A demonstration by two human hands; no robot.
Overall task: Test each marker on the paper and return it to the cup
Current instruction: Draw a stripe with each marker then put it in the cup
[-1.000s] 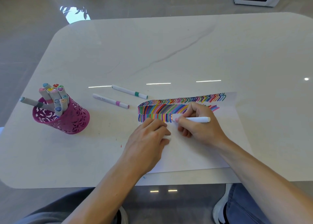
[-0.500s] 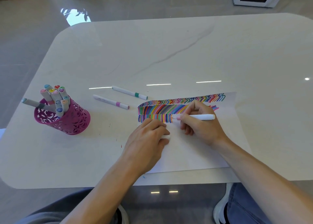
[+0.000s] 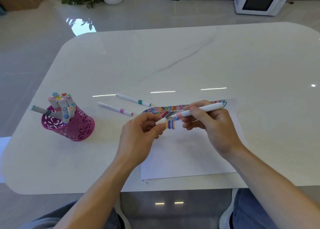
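Above the paper, over the colour strokes: marker gripped in curled right hand, bare pink tip aimed at cap pinched in left hand, tip and cap just apart. Could miss the cap mouth and ink a finger or the paper; could seat loosely and dry out later. Cup well apart, left on worktop.

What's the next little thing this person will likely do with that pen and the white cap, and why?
Most likely press the cap onto the marker. The left hand pinches the cap right in front of the marker's bare pink tip, which the right hand aims at it, just apart.
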